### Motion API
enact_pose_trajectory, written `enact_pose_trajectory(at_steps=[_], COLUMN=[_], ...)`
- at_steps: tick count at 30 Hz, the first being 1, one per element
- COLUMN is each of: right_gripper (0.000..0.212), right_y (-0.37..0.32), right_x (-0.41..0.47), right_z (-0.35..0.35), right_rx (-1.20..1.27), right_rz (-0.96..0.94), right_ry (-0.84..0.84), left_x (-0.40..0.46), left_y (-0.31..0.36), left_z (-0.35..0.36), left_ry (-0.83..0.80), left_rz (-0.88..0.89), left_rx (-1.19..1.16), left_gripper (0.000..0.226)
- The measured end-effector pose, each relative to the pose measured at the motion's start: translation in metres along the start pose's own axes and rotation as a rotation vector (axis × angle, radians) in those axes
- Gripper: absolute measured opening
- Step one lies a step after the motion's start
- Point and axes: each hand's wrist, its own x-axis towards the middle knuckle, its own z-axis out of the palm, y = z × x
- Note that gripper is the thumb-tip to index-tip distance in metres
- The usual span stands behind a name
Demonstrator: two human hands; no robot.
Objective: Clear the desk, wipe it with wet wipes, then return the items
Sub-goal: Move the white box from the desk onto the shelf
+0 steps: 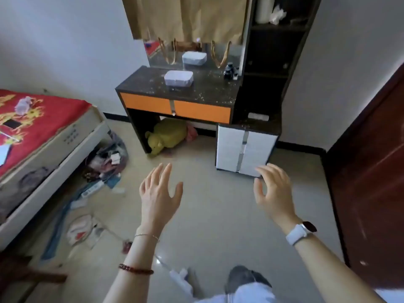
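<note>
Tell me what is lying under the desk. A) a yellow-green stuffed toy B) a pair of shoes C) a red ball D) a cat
A: a yellow-green stuffed toy lies on the floor beneath the desk, below the orange drawers.

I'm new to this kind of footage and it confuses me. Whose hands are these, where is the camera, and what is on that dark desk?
There is no machine here. One wide-angle camera sits on a person's head, looking forward and down, so you see their own arms. The left hand and right hand are both open over the floor, holding nothing. Ahead stands the desk, its dark top speckled with dust or crumbs. On it lie a white pack, probably the wet wipes, and some small dark bottles by the mirror. Nothing has been cleared yet.
</note>
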Motion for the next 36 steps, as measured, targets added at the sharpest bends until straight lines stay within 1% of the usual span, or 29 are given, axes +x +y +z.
enact_pose_trajectory(at_steps=[1,2,6,10,13,15,17,19,21,23,25,28,32,36], right_gripper=[0.035,0.037,0.047,0.054,0.047,0.038,0.029,0.03,0.03,0.03,0.03,0.031,0.03,0.026], right_y=[0.009,0.014,0.037,0.066,0.08,0.085,0.087,0.084,0.078,0.072,0.066,0.059,0.044,0.014], right_x=[-0.001,0.002,0.02,0.082,0.136,0.183,0.233,0.273,0.309,0.338,0.368,0.414,0.489,0.565], right_z=[0.018,0.03,0.08,0.129,0.156,0.171,0.188,0.202,0.22,0.241,0.265,0.3,0.35,0.391], right_rx=[-0.007,-0.024,-0.062,-0.077,-0.06,-0.06,-0.076,-0.087,-0.064,-0.027,0.0,0.026,0.093,0.142], right_rz=[0.015,0.042,0.155,0.242,0.289,0.268,0.216,0.188,0.173,0.167,0.163,0.196,0.257,0.35], right_ry=[-0.015,-0.053,-0.294,-0.454,-0.514,-0.554,-0.607,-0.653,-0.657,-0.659,-0.68,-0.701,-0.596,-0.471], left_x=[0.002,0.005,0.027,0.099,0.17,0.231,0.289,0.33,0.357,0.375,0.398,0.445,0.538,0.632], left_y=[-0.01,-0.019,-0.052,-0.063,-0.06,-0.055,-0.05,-0.046,-0.05,-0.062,-0.082,-0.115,-0.16,-0.189], left_z=[0.011,0.022,0.068,0.113,0.137,0.147,0.153,0.154,0.157,0.162,0.168,0.179,0.201,0.202], left_ry=[-0.068,-0.087,-0.229,-0.346,-0.435,-0.481,-0.464,-0.409,-0.377,-0.405,-0.424,-0.404,-0.356,-0.319], left_rz=[-0.043,-0.074,-0.186,-0.255,-0.242,-0.202,-0.165,-0.155,-0.165,-0.188,-0.233,-0.308,-0.28,-0.232], left_rx=[0.015,0.046,0.073,0.069,0.092,0.104,0.103,0.082,0.057,0.056,0.049,0.017,-0.041,-0.184], left_gripper=[0.063,0.065,0.068,0.063,0.058,0.054,0.05,0.047,0.045,0.044,0.042,0.04,0.035,0.033])
